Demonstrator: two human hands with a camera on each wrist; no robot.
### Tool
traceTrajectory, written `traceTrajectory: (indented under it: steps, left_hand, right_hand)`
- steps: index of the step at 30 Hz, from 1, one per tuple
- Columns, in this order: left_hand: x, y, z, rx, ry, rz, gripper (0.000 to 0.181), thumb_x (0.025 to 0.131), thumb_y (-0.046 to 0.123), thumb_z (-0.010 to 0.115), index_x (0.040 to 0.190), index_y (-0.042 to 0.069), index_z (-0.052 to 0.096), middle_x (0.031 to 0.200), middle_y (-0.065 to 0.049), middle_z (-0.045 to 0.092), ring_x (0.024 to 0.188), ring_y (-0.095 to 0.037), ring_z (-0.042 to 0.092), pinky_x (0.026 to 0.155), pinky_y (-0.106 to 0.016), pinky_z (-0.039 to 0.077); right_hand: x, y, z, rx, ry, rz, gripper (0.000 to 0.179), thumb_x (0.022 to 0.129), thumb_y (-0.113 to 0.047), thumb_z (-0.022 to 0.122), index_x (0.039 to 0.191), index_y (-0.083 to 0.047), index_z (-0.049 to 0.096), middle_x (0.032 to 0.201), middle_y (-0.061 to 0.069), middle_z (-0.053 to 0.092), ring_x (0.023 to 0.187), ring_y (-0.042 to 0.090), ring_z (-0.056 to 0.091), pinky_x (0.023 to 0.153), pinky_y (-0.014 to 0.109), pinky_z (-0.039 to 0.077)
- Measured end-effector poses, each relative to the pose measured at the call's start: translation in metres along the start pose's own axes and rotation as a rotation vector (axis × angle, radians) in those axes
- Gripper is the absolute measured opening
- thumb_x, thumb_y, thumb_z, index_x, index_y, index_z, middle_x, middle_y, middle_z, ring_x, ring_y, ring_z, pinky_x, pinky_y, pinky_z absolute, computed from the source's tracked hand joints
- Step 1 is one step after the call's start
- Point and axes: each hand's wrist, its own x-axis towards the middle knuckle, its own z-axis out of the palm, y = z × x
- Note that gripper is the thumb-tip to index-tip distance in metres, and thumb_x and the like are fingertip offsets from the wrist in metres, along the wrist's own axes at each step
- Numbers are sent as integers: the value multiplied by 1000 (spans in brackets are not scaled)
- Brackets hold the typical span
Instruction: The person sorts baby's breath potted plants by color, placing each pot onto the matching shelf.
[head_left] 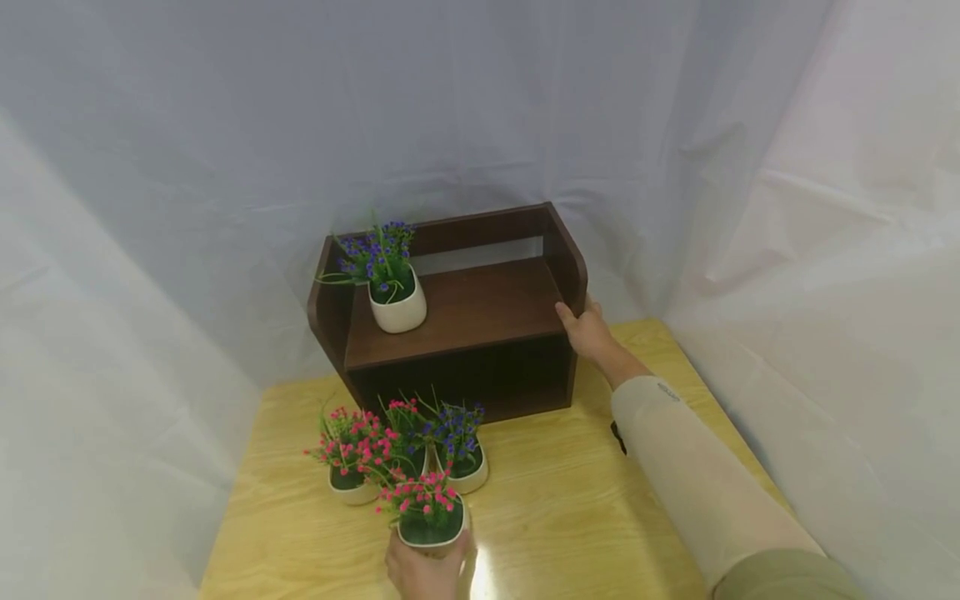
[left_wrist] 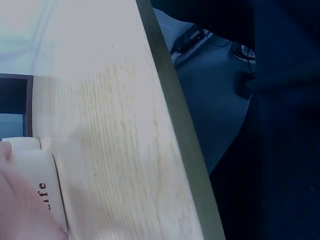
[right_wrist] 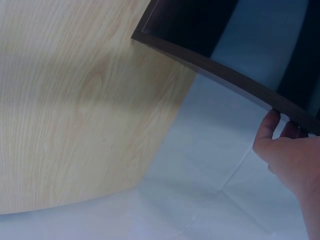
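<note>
At the table's front, my left hand (head_left: 426,573) grips a white pot of pink artificial flowers (head_left: 431,537). The left wrist view shows that pot's side (left_wrist: 37,180) with dark lettering, my left fingers (left_wrist: 20,205) around it. My right hand (head_left: 591,335) holds the right side panel of a dark brown wooden shelf (head_left: 480,304), thumb at the panel's front edge, the other fingers mostly hidden behind it. In the right wrist view, my right hand (right_wrist: 290,155) has its fingertips at the panel's edge (right_wrist: 235,77). A white pot of purple flowers (head_left: 397,310) stands on the shelf's upper board, at the left.
Before the shelf stand a pot of pink flowers (head_left: 352,492), another pink-flowered plant (head_left: 405,414) partly hidden behind the held one, and a pot of purple flowers (head_left: 468,475). All are on the light wood table (head_left: 555,492). White sheeting (head_left: 480,100) hangs behind and at both sides.
</note>
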Motion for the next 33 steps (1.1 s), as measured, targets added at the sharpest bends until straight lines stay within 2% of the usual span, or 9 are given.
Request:
traceTrajectory:
  steps: [2,5,13,18,21,25,28,33]
  left_hand:
    - [-1,-1,-1,-10,0,8,121,55,23,106,151,-12,41,144,-43,50,134,-64,46,113,-80,40]
    - [0,-2,-5,-16,-51,2,120,58,24,106,153,-10,40,144,-43,52,134,-64,50,113,-80,41]
    - [9,1,-28,-2,-324,-90,129,71,34,102,163,-10,23,154,-46,46,140,-65,51,116,-76,44]
    - [18,-1,-45,-7,-452,-139,134,72,38,102,165,-6,18,158,-45,43,142,-64,51,116,-77,43]
    - [21,-2,-54,-35,-501,-153,134,71,37,103,166,-4,17,163,-42,37,144,-64,48,115,-77,44]
    - [23,1,-64,-63,-550,-136,135,71,37,103,166,-5,17,167,-40,31,145,-66,45,113,-74,48]
    - [21,9,-70,-60,-584,-119,134,71,38,103,166,-4,19,168,-39,31,146,-64,47,113,-73,49]
    - [16,24,-74,-37,-663,-30,125,72,35,102,163,-5,25,164,-40,37,140,-63,53,110,-72,53]
  right_hand:
    - [0,0,0,2,-1,2,81,116,-50,42,175,-10,2,167,32,26,159,51,35,136,58,28]
    - [0,-1,0,8,0,3,81,116,-50,42,175,-11,3,166,32,27,159,51,35,136,58,29]
    - [1,0,0,20,-5,5,81,116,-51,42,176,-14,2,167,30,25,159,50,35,136,59,28]
    - [1,-1,0,21,-9,6,80,116,-51,42,176,-14,2,166,30,25,159,50,35,136,59,28]
    - [0,-1,-1,26,-14,10,81,116,-52,42,176,-14,2,168,30,24,159,50,34,136,59,28]
    - [0,-1,-1,27,-17,13,82,116,-52,41,176,-14,0,168,30,23,159,50,34,136,59,28]
    - [1,0,0,24,-9,10,81,116,-52,41,176,-13,2,167,31,25,159,50,35,136,58,28]
    - [2,0,1,13,3,4,81,116,-51,42,175,-12,3,166,32,26,158,51,36,136,58,28]
